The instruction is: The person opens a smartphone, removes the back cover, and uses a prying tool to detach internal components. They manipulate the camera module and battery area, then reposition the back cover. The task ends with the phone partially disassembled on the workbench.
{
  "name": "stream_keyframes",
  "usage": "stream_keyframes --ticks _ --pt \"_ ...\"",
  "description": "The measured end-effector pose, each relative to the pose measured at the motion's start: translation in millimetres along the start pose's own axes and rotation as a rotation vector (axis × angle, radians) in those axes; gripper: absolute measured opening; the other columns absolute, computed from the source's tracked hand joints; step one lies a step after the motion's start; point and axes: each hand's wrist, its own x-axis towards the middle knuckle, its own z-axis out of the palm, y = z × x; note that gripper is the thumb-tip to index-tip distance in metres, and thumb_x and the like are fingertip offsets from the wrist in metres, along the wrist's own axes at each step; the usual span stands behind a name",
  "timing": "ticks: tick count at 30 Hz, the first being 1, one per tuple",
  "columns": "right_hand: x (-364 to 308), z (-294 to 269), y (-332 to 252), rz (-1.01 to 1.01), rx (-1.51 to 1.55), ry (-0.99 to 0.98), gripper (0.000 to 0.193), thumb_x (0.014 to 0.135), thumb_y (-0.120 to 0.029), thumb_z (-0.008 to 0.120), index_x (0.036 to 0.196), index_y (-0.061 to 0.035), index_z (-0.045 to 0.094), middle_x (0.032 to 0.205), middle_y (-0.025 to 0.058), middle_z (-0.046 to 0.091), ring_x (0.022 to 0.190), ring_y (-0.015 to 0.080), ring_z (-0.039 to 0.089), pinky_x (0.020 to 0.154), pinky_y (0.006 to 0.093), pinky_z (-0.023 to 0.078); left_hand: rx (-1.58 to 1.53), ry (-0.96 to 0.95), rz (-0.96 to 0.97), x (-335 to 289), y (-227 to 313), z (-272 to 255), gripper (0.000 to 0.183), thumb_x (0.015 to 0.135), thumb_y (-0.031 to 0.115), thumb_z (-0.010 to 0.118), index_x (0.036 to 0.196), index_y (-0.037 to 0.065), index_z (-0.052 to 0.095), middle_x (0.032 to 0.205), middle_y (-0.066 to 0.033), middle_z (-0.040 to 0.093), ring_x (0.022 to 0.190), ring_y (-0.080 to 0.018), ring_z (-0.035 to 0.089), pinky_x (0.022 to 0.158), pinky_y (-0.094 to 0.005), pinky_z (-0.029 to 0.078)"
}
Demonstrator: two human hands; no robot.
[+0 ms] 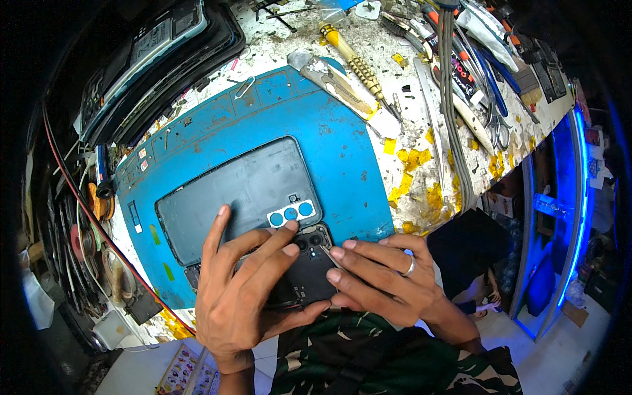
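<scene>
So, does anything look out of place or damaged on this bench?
Yes: yellow scraps litter the stained white benchtop right of the blue mat, itself scuffed and marked, so the surface looks untidy. The phone is open, its back cover lying detached beyond it.

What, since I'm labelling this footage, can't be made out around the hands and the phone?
All in the head view:
Phone: its middle, hidden by the left hand.
Right hand: whether it pinches anything; its own fingers block the grip.
Small fittings on the phone: too small to identify.
Left forearm: cut off by the lower edge.
</scene>
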Motion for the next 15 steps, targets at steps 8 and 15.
stream_keyframes --ticks 8,15 --pt "-10 22 14 -0.118 -0.111 0.091 0.038 0.094 -0.051 0.069 0.121 -0.0251 0.072 0.127 -0.0041 0.072 0.114 0.0110 0.066 0.092 0.0310 0.042 0.027 0.000 -0.005 1 2 0 0.059 0.067 0.038 0.092 0.111 0.006 0.071 0.118 -0.0090 0.076 0.105 -0.0261 0.069 0.114 -0.0638 0.040" --pt "-6 8 14 -0.101 -0.050 0.011 0.033 0.094 -0.047 0.070 0.118 -0.0244 0.072 0.123 -0.0023 0.074 0.109 0.0119 0.069 0.087 0.0296 0.043 0.014 -0.012 -0.018 3 0 -2 0.067 0.067 0.042 0.090 0.119 0.004 0.071 0.116 -0.0081 0.075 0.105 -0.0254 0.070 0.115 -0.0624 0.039"
